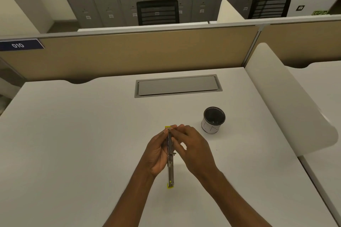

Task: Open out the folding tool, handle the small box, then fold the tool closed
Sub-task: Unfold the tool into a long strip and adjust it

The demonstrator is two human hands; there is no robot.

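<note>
I hold the tool [170, 160] in both hands above the table [73, 134], toward the middle of its near edge. It is a long, thin metal thing with a yellow tip at each end, and it points away from me, one yellow end near my wrists and the other up by my fingertips. It looks opened out into one straight line, though I see it edge-on and cannot make out its parts.

My left hand [156, 155] is cupped along the tool's left side, fingers curled behind it and thumb near the far end, so it grips the shaft. My right hand [191, 145] comes in from the right, its fingertips [178, 127] pressed together on the far end just beside the yellow tip. The rest of that hand stands off the shaft, with a gap showing between palm and tool.

I cannot see the small box anywhere; if it is in my hands, it is hidden.

A cup [213, 120], white outside and dark inside, stands upright on the table to the right of my hands, well short of the right edge. A grey hatch [178, 85] lies flush in the table near the far edge, closed.
</note>
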